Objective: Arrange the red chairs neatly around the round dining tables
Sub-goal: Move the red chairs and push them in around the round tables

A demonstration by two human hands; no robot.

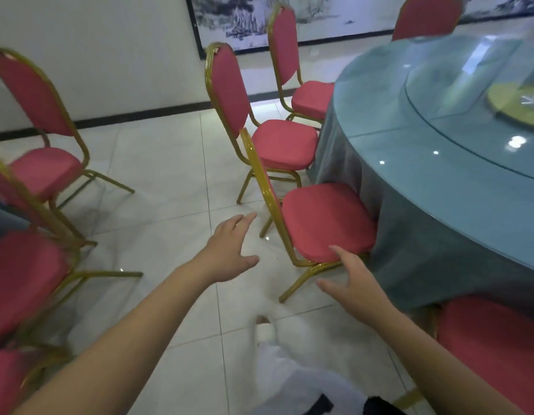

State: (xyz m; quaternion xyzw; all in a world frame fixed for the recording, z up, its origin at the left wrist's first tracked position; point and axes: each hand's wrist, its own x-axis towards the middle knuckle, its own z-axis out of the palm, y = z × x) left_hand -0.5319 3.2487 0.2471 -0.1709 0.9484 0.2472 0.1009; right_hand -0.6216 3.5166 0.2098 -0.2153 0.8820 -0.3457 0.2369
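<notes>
Nearest camera: white garment (292,381) at bottom centre, with both bare forearms reaching up from the lower edge.
Near chair (325,223): centre of frame, gold back seen edge-on, red seat pushed up against the tablecloth.
Left hand (230,253): fingers spread wide, holding nothing, over the floor just left of that chair's back.
Right hand (354,284): fingers also spread and empty; the forefinger tip is at the seat's near corner, and I cannot tell whether it touches.
Round table (379,151): right half of frame, teal cloth under a glass top, turntable (484,85) at upper right.
Chairs at the table: second chair (285,143) and third chair (312,97) just above the near one, far chair (424,19) at the top right, another seat (493,348) at lower right.
Loose chairs (44,172): along the left edge, well apart from this table and facing other ways.
Surroundings: pale tiled floor (170,181), framed painting (245,22) at the top.
Step in hand: probably squaring the near chair to the table, hands bracketing it without a grip.
Next move: likely calls for a hold on back and seat, then a small turn so it matches its neighbours' spacing.
</notes>
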